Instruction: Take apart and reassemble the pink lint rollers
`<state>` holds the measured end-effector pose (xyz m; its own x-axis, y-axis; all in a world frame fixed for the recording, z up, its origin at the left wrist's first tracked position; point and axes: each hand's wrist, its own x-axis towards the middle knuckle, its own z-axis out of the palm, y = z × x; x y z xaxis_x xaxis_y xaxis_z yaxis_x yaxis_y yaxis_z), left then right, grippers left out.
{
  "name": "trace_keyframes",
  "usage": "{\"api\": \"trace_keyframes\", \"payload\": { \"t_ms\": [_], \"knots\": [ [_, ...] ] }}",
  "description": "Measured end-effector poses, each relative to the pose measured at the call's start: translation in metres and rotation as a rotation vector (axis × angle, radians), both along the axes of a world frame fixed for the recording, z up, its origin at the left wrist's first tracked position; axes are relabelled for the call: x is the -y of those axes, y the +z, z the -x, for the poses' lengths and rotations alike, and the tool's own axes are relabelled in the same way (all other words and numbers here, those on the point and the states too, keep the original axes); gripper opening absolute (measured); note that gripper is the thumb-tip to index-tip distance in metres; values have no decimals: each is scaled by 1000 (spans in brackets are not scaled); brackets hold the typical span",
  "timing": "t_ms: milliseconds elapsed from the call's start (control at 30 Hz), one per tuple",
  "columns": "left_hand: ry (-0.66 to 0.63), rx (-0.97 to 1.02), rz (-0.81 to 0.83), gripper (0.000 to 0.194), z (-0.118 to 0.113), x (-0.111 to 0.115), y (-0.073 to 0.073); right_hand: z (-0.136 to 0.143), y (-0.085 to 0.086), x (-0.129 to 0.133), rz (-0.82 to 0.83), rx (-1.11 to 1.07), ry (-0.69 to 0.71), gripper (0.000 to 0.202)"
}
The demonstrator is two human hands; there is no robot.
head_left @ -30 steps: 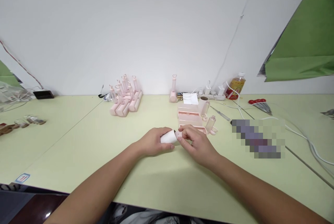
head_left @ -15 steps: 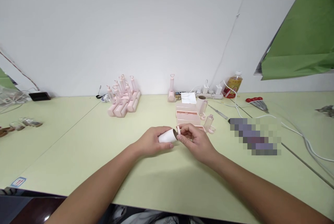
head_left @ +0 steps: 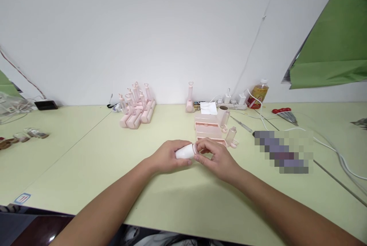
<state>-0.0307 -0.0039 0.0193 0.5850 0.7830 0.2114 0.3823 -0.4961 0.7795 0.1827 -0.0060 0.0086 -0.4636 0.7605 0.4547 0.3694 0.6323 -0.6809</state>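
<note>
My left hand [head_left: 169, 156] is closed around a white cardboard tube [head_left: 184, 152], which lies tilted above the table. Between the fingers of my right hand [head_left: 216, 157] is a thin pale-pink ring-like cap [head_left: 195, 148], held against the tube's right end. My fingers partly hide the cap, so I cannot tell how far it sits on the tube. Just beyond my right hand are open pink cases [head_left: 208, 131]. Small translucent bottles [head_left: 230, 136] stand beside them, and a second cardboard tube [head_left: 221, 116] stands upright behind.
Several closed pink cases with small bottles [head_left: 133, 118] stand at the back left, and one more [head_left: 189, 104] by the wall. Toward the right are white paper [head_left: 208, 108], a power strip [head_left: 237, 106], a drink bottle [head_left: 258, 93], red-handled pliers [head_left: 286, 115] and white cables [head_left: 329, 144].
My right hand has brought the pink cap onto the tube's end, covering the brown opening that showed before. My left hand still holds the tube in about the same place.
</note>
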Motion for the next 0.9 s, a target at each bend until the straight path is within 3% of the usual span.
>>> {"api": "trace_keyframes", "payload": {
  "t_ms": [133,267,500,667,700,800,900],
  "knots": [
    [11,23,-5,43,0,0,0,0,-3,0,50,-8,7,8],
    [43,68,-8,43,0,0,-1,0,-7,1,82,-47,-27,26],
    [135,-11,-54,48,3,-1,-3,4,-14,6,-93,-181,-180,47],
    [161,-31,-46,68,4,0,-6,-2,4,8,-95,33,16,32],
    [187,-21,-59,68,5,-1,-6,-6,10,5,-121,36,-37,29],
    [285,29,-114,54,6,-3,-7,-23,23,-7,-160,100,-373,14],
    [315,102,-44,44,6,-5,-9,-34,22,-19,-54,398,-475,12]
  ]
}}
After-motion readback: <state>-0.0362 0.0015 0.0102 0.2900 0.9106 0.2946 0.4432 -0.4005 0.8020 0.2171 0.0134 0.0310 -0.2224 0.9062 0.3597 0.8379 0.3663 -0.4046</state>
